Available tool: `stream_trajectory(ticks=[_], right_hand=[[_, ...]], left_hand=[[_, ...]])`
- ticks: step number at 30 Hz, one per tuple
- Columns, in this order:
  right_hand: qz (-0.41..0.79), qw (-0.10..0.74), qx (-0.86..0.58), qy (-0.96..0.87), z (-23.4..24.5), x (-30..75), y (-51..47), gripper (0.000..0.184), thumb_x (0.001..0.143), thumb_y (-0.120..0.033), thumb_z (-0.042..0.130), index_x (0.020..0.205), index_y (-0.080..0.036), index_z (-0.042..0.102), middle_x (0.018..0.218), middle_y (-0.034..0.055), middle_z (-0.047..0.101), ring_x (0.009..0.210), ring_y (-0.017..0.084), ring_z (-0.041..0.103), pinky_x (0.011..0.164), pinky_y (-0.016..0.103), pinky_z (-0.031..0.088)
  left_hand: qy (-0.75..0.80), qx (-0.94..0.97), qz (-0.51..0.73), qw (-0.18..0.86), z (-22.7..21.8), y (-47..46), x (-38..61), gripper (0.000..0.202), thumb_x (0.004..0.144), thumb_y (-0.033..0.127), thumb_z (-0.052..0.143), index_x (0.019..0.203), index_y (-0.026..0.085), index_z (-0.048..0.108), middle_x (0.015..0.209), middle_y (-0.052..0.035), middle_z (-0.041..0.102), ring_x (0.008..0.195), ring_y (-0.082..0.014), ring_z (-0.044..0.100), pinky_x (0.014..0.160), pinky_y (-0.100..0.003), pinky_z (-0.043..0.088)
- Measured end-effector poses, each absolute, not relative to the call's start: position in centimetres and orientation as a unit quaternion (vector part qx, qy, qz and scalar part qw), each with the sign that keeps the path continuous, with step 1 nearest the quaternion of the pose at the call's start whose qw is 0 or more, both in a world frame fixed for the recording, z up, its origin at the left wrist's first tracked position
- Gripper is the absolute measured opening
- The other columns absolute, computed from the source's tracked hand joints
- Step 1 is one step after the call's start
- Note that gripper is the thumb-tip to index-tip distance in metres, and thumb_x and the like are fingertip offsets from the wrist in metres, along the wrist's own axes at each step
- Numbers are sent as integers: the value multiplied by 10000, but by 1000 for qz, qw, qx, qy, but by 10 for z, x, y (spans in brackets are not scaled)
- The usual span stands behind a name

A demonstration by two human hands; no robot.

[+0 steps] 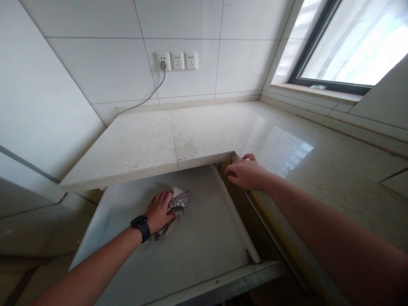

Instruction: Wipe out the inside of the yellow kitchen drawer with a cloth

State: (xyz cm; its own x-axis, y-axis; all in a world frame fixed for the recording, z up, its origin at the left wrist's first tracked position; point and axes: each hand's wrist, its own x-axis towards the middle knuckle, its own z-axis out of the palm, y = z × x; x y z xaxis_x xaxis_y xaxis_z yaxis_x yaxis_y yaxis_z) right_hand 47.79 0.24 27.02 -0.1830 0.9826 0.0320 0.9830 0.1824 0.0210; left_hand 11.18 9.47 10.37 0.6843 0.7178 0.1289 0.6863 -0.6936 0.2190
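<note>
My left hand (158,211), with a black watch on the wrist, is closed on a patterned grey and white cloth (178,202) and presses it on the floor of a pulled-out white drawer (197,238). My right hand (247,173) rests on the inner corner of the speckled stone countertop (223,131), fingers curled over its edge beside the drawer's right side. Nothing shows inside that hand.
A triple wall socket (177,60) on the white tiled wall has a grey cable (149,97) plugged in, running down to the left. A window (353,42) sits at the upper right above a tiled sill. A cabinet front with a metal handle (270,238) lies right of the drawer.
</note>
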Motion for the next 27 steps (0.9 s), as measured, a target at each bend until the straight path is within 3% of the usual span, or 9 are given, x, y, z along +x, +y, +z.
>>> stream_trajectory(ticks=[5,13,20,27], right_hand=[[-21,2,-641,-768,270,478,3,249,874,-340,477,963,-275,700,944,16,719,977,243,639,987,500,179],[-23,4,-639,-769,269,479,2,242,878,-346,486,968,-276,700,950,15,719,970,242,638,977,502,187],[-21,10,-637,-770,267,481,3,244,889,-352,476,970,-281,695,946,4,718,963,238,637,973,493,182],[-17,20,-633,-774,267,480,4,223,874,-336,497,946,-264,695,907,2,716,942,225,636,961,488,174]], left_hand=[[274,951,66,124,108,44,143,610,685,299,723,1239,148,519,1255,-128,528,1145,-314,455,1021,-465,372],[112,980,25,164,115,-12,172,680,661,539,745,1223,240,504,1172,-58,553,1036,-264,486,914,-439,408],[252,957,53,131,114,37,163,628,685,322,735,1260,181,524,1259,-103,544,1129,-296,479,992,-440,390],[393,911,72,100,112,77,137,573,770,289,663,1287,102,505,1282,-153,531,1202,-320,451,1053,-438,369]])
